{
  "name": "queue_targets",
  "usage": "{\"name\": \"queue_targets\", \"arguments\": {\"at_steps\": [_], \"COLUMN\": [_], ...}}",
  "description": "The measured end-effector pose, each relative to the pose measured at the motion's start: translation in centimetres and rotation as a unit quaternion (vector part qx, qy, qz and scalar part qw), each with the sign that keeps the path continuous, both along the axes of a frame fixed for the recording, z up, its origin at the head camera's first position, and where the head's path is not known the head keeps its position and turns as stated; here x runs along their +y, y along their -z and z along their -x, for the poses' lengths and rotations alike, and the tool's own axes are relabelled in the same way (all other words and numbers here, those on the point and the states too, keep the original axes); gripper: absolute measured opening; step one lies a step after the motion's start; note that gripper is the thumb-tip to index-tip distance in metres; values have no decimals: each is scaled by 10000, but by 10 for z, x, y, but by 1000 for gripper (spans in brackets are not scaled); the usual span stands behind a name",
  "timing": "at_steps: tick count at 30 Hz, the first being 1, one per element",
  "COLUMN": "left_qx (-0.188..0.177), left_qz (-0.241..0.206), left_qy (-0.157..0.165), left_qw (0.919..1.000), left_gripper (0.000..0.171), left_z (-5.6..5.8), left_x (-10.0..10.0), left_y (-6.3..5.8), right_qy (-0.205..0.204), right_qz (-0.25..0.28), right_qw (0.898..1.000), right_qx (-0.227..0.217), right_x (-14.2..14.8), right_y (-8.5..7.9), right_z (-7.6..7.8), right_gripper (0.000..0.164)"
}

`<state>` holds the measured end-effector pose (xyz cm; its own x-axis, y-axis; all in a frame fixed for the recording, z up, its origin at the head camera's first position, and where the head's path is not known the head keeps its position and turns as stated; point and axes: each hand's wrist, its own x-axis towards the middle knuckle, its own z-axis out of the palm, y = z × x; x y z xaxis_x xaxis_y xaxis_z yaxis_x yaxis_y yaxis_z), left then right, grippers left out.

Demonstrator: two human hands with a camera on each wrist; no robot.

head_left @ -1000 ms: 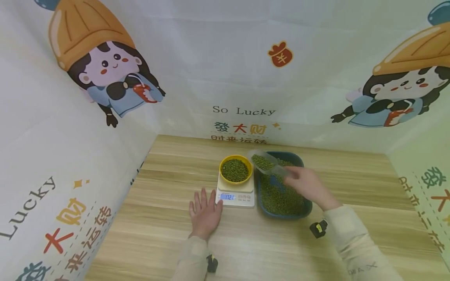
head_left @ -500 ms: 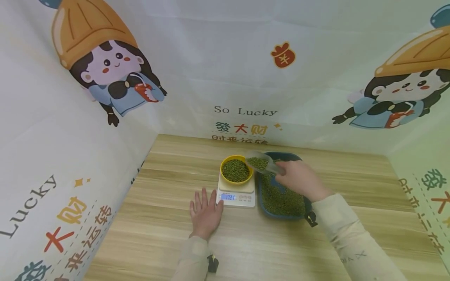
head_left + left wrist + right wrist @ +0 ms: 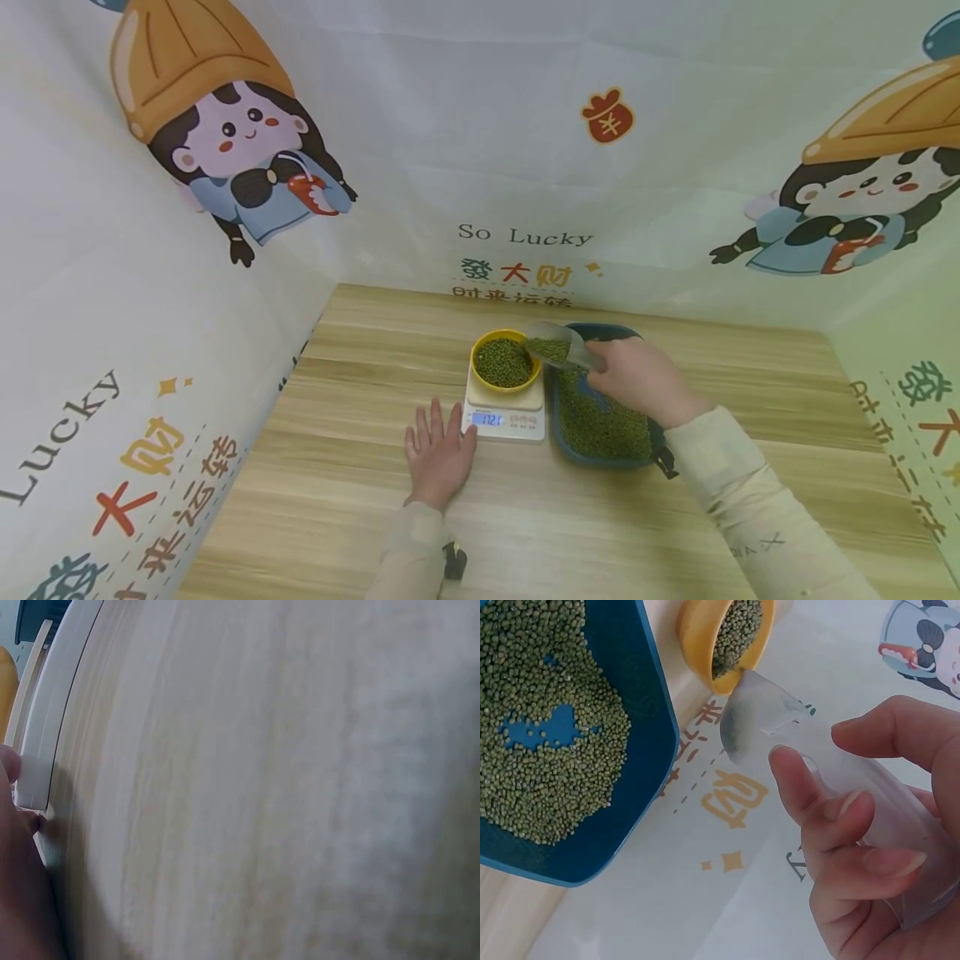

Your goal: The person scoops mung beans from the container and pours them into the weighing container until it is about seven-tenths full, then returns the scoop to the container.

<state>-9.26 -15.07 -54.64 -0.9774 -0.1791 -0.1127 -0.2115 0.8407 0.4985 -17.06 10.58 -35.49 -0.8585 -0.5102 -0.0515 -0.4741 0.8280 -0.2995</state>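
My right hand grips the handle of a clear plastic scoop, fingers curled round it. Green mung beans lie in the scoop, whose lip is right at the rim of a yellow bowl. That bowl, well filled with mung beans, sits on a white kitchen scale with a lit display reading 172.1. Flat on the table, my left hand has its fingers spread and its thumb at the scale's front left corner.
A blue tub of mung beans stands right of the scale, under my right forearm; its blue bottom shows through in a patch. Printed cloth walls enclose the wooden table at the back and both sides.
My right hand has brought the loaded scoop left from over the tub to the bowl's rim. The left hand stays in place, and the reading looks the same.
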Motion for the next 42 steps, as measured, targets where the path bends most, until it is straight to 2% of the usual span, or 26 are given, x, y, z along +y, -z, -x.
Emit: {"name": "queue_targets", "arguments": {"at_steps": [8,26,35,42], "left_qx": [14,28,-18,-41], "left_qz": [-21,-33,-45,-58], "left_qy": [28,51,45,28], "left_qw": [10000,10000,10000,10000], "left_gripper": [57,57,58,58], "left_z": [0,0,1,3], "left_x": [1,2,2,1], "left_y": [0,3,3,3], "right_qy": [-253,-357,-326,39], "right_qz": [-254,-528,-258,311], "right_qw": [9992,9962,9958,9968], "right_qx": [196,594,811,731], "right_x": [-1,-6,-4,14], "right_y": [-2,-7,-4,12], "right_z": [-2,-11,-13,-17], "right_gripper": [45,44,35,46]}}
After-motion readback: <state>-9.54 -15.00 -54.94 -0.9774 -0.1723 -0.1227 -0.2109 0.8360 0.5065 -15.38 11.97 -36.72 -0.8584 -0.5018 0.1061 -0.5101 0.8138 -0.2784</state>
